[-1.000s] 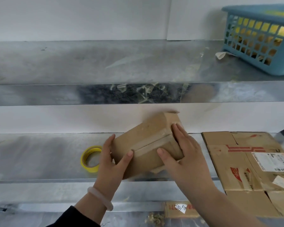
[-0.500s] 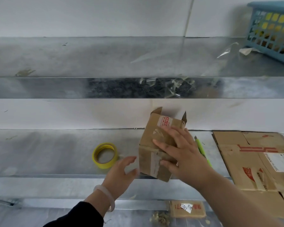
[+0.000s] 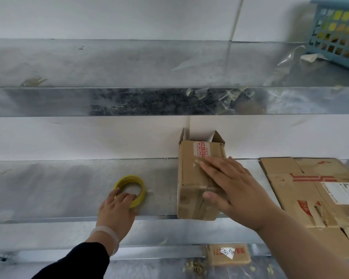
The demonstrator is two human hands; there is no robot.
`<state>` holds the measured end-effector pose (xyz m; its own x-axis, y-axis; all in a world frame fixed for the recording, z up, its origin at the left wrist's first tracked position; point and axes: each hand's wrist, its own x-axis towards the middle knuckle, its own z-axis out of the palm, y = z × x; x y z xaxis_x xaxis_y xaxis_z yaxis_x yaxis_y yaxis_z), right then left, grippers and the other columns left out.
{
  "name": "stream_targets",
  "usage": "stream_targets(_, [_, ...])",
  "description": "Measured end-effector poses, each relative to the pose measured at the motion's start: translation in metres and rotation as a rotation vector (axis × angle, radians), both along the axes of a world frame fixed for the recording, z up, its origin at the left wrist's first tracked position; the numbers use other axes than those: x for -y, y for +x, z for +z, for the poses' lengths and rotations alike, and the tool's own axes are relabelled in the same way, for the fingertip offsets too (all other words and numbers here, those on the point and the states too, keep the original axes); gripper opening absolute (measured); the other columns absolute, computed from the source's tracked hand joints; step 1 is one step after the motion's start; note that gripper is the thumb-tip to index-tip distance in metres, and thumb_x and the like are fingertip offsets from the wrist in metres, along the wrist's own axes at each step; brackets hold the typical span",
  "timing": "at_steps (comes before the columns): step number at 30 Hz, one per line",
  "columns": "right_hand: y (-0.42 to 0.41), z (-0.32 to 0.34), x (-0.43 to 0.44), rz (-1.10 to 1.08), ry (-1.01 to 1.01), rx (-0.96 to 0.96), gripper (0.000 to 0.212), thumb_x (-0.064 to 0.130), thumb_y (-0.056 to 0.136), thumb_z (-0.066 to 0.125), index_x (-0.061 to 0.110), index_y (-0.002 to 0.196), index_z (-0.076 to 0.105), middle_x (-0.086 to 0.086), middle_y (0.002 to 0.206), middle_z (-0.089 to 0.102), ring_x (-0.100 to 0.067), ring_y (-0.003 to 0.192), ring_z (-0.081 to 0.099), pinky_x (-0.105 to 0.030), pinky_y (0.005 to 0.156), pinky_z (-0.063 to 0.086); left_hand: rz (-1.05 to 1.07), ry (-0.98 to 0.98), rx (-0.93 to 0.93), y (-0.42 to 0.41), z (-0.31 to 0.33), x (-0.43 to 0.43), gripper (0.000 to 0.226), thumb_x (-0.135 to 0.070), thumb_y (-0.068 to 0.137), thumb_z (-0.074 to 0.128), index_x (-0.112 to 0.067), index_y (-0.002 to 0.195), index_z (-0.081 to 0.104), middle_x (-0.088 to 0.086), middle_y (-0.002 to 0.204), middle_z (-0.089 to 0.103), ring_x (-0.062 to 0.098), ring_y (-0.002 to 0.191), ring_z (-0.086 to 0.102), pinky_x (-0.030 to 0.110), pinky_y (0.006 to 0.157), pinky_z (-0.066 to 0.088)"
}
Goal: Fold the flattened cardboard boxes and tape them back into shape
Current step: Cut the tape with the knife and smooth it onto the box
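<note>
Under the flat right hand the box is pinned; the tape roll is clasped by left hand fingers; sealing is needed next.

Looks like a packing or stock room. Bare grey galvanised metal shelves run along a plain white wall. A stack of flattened brown cardboard cartons with red print and a white shipping label lies on the lower one, a yellow roll of tape nearby. Scraps of clear tape cling to the upper shelf's edge, and a blue plastic lattice basket sits up top.
</note>
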<state>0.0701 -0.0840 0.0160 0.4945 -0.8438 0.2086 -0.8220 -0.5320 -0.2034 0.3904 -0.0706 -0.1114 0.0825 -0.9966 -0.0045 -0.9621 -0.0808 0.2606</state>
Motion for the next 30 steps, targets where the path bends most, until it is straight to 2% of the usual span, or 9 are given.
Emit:
stream_targets(2, [0.009, 0.001, 0.001, -0.059, 0.014, -0.007, 0.073, 0.068, 0.092, 0.024, 0.027, 0.151, 0.036, 0.01, 0.154, 0.034, -0.013, 0.141, 0.027, -0.033, 0.119, 0.015, 0.013, -0.012, -0.003, 0.0, -0.003, 0.001, 0.039, -0.024, 0.076, 0.074, -0.024, 0.114, 0.068, -0.007, 0.122, 0.063, 0.028, 0.136, 0.036, 0.043, 0.103, 0.039])
stream_targets(9, [0.024, 0.002, 0.006, -0.128, 0.022, -0.13, 0.079, 0.069, 0.092, 0.017, 0.019, 0.147, 0.042, 0.002, 0.147, 0.043, -0.019, 0.134, 0.039, -0.041, 0.117, 0.026, 0.002, -0.025, 0.016, 0.002, -0.009, 0.0, 0.035, -0.024, 0.078, 0.073, -0.025, 0.113, 0.068, -0.008, 0.12, 0.063, 0.029, 0.136, 0.037, 0.046, 0.098, 0.043])
stream_targets(12, [0.022, 0.002, 0.006, -0.145, 0.024, -0.166, 0.083, 0.072, 0.091, 0.012, 0.021, 0.152, 0.032, 0.001, 0.151, 0.039, -0.019, 0.137, 0.035, -0.039, 0.116, 0.023, -0.02, -0.083, 0.033, 0.004, -0.003, 0.002, 0.02, -0.02, 0.078, 0.071, -0.022, 0.098, 0.073, -0.006, 0.107, 0.069, 0.033, 0.126, 0.049, 0.046, 0.091, 0.047])
stream_targets(14, [0.021, 0.002, 0.005, -0.147, 0.046, -0.148, 0.081, 0.073, 0.09, 0.009, 0.027, 0.156, 0.019, 0.003, 0.156, 0.031, -0.018, 0.141, 0.028, -0.037, 0.117, 0.018, -0.064, -0.158, 0.067, 0.008, 0.005, 0.002, 0.015, -0.022, 0.078, 0.061, -0.021, 0.086, 0.074, -0.004, 0.091, 0.072, 0.033, 0.109, 0.061, 0.047, 0.085, 0.05])
stream_targets(16, [0.023, 0.004, 0.002, -0.138, 0.049, -0.106, 0.077, 0.072, 0.091, 0.014, 0.03, 0.155, 0.019, 0.005, 0.157, 0.029, -0.018, 0.143, 0.026, -0.036, 0.118, 0.015, -0.121, -0.188, 0.078, 0.011, 0.016, 0.0, 0.031, -0.03, 0.078, 0.046, -0.019, 0.087, 0.074, -0.003, 0.083, 0.071, 0.031, 0.094, 0.067, 0.047, 0.086, 0.05])
stream_targets(20, [0.036, 0.009, -0.011, -0.125, -0.059, 0.01, 0.061, 0.057, 0.094, 0.041, 0.024, 0.145, 0.046, 0.002, 0.15, 0.043, -0.019, 0.139, 0.035, -0.038, 0.117, 0.017, -0.225, -0.324, -0.006, 0.01, 0.047, -0.005, 0.036, -0.035, 0.083, 0.041, -0.016, 0.094, 0.07, -0.002, 0.083, 0.07, 0.027, 0.08, 0.067, 0.048, 0.096, 0.045])
stream_targets(23, [0.053, 0.015, -0.015, -0.097, -0.119, 0.135, 0.05, 0.038, 0.094, 0.06, 0.019, 0.139, 0.053, 0.0, 0.142, 0.052, -0.018, 0.134, 0.039, -0.037, 0.113, 0.026, -0.353, -0.48, -0.175, 0.003, 0.079, -0.008, 0.028, -0.031, 0.087, 0.046, -0.015, 0.101, 0.064, -0.001, 0.09, 0.069, 0.019, 0.088, 0.059, 0.037, 0.103, 0.037])
stream_targets(27, [0.082, 0.028, -0.012, -0.033, -0.016, 0.256, 0.051, 0.036, 0.095, 0.06, 0.021, 0.142, 0.05, 0.003, 0.142, 0.053, -0.014, 0.136, 0.039, -0.023, 0.113, 0.018, -0.472, -0.566, -0.27, -0.015, 0.12, -0.014, 0.026, -0.027, 0.09, 0.046, -0.014, 0.106, 0.062, 0.0, 0.099, 0.066, 0.016, 0.101, 0.055, 0.037, 0.109, 0.031])
stream_targets(30, [0.089, 0.032, -0.005, -0.086, 0.108, 0.371, 0.045, 0.044, 0.092, 0.061, 0.033, 0.135, 0.057, 0.008, 0.12, 0.064, -0.005, 0.112, 0.049, -0.006, 0.089, 0.029, -0.492, -0.583, -0.35, -0.027, 0.14, -0.016, 0.029, -0.025, 0.088, 0.047, -0.009, 0.103, 0.066, -0.002, 0.099, 0.067, 0.014, 0.1, 0.056, 0.037, 0.111, 0.031])
